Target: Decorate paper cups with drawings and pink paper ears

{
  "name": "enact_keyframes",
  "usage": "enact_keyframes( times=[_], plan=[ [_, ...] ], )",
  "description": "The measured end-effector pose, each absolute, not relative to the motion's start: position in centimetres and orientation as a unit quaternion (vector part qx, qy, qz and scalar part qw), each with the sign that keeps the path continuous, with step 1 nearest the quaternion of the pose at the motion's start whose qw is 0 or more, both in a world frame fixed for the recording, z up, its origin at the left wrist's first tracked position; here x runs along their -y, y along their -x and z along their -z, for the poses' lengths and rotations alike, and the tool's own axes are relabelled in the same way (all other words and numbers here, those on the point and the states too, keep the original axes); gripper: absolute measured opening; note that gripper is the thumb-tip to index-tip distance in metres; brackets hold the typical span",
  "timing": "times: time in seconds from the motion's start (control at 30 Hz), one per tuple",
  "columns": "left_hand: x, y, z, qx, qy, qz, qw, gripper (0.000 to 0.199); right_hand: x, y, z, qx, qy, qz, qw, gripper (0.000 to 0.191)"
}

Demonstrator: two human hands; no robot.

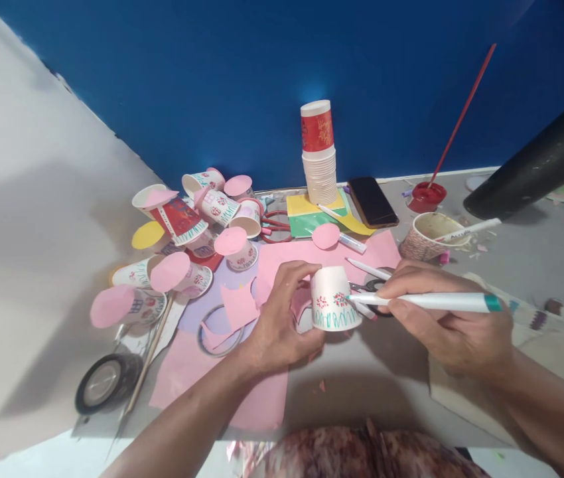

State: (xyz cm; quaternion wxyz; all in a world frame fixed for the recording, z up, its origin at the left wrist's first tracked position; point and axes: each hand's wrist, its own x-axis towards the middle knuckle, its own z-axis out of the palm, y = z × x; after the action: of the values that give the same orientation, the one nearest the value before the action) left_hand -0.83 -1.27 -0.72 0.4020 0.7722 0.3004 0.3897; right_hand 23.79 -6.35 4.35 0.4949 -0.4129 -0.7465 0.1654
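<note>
My left hand (pixel 284 315) grips a small white paper cup (pixel 329 285), turned with its base up. Pink-red dotted flowers with green specks and a row of green grass strokes decorate its side. Between the fingers of my right hand (pixel 456 325) is a white marker (pixel 434 302) with a green end. Its tip meets the cup's side at the right-hand flower. Behind the cup and marker lie dark-handled scissors (pixel 375 287), partly hidden. A second white pen (pixel 367 267) rests on the pink paper (pixel 282 255) just beyond.
Several decorated cups with pink paper discs (pixel 170 271) crowd the left side. A tall cup stack (pixel 320 172) stands by the blue wall, beside a phone (pixel 372 201). At right are a patterned cup (pixel 434 236) and a red pot (pixel 426 196). Black tape (pixel 105 382) lies front left.
</note>
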Motion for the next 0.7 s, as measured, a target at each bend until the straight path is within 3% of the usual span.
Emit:
enact_keyframes(
  times=[0.7],
  plan=[
    [1.4, 0.8, -0.3, -0.363, -0.753, -0.426, 0.346, 0.074, 6.2, -24.3, -2.8, 0.681, 0.486, -0.119, 0.535, 0.021]
  ],
)
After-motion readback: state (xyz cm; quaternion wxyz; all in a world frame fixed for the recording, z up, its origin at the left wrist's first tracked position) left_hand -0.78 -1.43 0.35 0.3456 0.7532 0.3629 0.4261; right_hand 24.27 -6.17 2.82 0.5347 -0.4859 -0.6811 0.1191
